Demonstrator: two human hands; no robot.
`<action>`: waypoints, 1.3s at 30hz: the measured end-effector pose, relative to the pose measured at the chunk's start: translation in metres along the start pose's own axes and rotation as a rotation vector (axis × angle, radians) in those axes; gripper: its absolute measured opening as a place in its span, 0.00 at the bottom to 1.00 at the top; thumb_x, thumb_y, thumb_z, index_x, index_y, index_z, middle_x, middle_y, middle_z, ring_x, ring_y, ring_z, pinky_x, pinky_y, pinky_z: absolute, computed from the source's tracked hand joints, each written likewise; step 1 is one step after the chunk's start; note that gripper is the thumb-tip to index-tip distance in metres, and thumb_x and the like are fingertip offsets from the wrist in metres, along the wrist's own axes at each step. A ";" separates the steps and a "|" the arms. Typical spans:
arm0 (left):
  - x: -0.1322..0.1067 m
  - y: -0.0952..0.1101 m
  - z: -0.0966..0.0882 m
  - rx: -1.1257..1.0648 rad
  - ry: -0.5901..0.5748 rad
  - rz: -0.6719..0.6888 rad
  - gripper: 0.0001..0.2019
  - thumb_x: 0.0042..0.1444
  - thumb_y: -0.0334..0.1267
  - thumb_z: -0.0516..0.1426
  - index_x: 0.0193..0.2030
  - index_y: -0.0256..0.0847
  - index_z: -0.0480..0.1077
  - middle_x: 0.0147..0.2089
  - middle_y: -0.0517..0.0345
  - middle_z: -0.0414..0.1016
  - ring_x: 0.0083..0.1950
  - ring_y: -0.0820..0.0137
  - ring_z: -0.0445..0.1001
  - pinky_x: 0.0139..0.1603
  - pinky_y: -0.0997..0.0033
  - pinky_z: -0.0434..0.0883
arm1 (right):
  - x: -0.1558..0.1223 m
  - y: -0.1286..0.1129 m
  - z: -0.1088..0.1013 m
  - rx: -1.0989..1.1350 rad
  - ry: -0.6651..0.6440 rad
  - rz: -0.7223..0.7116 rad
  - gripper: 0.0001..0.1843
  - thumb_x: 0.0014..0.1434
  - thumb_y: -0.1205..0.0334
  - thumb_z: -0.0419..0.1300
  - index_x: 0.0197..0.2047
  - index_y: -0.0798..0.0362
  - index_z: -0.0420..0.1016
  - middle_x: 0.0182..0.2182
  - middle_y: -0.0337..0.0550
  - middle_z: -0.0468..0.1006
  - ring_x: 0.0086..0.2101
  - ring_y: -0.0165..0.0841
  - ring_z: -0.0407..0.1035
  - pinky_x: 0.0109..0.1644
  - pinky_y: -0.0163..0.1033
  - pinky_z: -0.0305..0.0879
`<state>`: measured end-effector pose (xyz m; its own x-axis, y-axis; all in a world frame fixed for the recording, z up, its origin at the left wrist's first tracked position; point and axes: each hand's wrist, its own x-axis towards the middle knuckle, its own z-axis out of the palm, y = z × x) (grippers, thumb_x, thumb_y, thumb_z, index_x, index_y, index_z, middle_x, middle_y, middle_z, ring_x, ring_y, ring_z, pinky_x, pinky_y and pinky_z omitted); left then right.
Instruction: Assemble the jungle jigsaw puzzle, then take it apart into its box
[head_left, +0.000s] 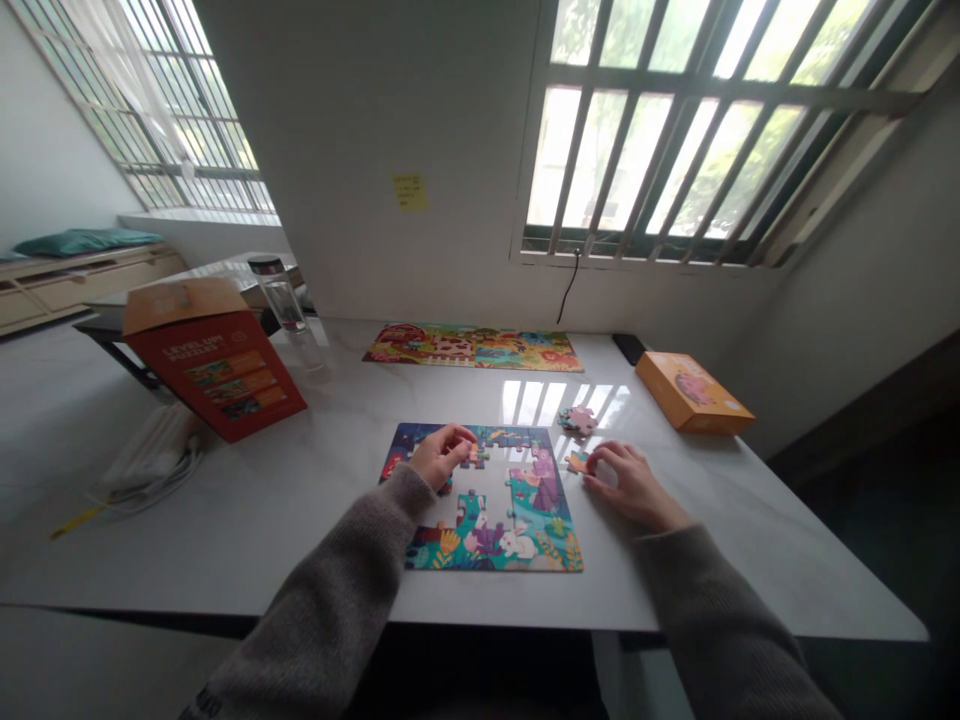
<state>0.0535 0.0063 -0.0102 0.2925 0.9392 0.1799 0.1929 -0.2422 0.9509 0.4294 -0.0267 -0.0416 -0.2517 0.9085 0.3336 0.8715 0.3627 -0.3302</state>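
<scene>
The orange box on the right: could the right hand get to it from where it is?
Probably yes. The right hand is a short reach from the orange box, and no object shows between them; the pink puzzle pieces lie to the left of that path.

The jigsaw puzzle (529, 510) is teal, purple and navy with a white rabbit (517, 544); the box (214, 385) is red

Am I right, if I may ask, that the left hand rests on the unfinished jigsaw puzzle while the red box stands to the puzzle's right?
Not quite: the head view shows the red box to the left of the jigsaw puzzle; the left hand does rest on the puzzle.
</scene>
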 end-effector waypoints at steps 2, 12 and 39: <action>0.000 -0.002 0.000 0.003 -0.006 0.004 0.14 0.55 0.47 0.58 0.40 0.38 0.72 0.29 0.59 0.72 0.32 0.70 0.71 0.37 0.70 0.68 | 0.010 -0.001 0.001 0.024 0.061 -0.007 0.09 0.61 0.54 0.59 0.42 0.49 0.75 0.44 0.48 0.75 0.46 0.44 0.70 0.51 0.51 0.65; 0.000 -0.003 0.000 0.029 -0.003 0.002 0.13 0.55 0.47 0.58 0.40 0.39 0.72 0.31 0.58 0.73 0.33 0.70 0.71 0.37 0.70 0.68 | 0.064 0.022 0.020 -0.082 0.189 0.097 0.10 0.58 0.56 0.60 0.41 0.51 0.73 0.40 0.50 0.73 0.42 0.45 0.67 0.48 0.49 0.67; -0.001 -0.001 0.003 0.076 -0.043 0.018 0.12 0.56 0.45 0.57 0.40 0.38 0.72 0.31 0.56 0.76 0.32 0.69 0.74 0.36 0.69 0.68 | 0.069 0.046 0.017 0.066 0.169 0.059 0.09 0.60 0.59 0.57 0.41 0.52 0.73 0.38 0.49 0.76 0.40 0.42 0.71 0.46 0.47 0.68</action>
<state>0.0560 0.0048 -0.0123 0.3358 0.9238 0.1842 0.2577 -0.2782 0.9253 0.4446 0.0558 -0.0488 -0.1221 0.8827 0.4537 0.8515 0.3281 -0.4092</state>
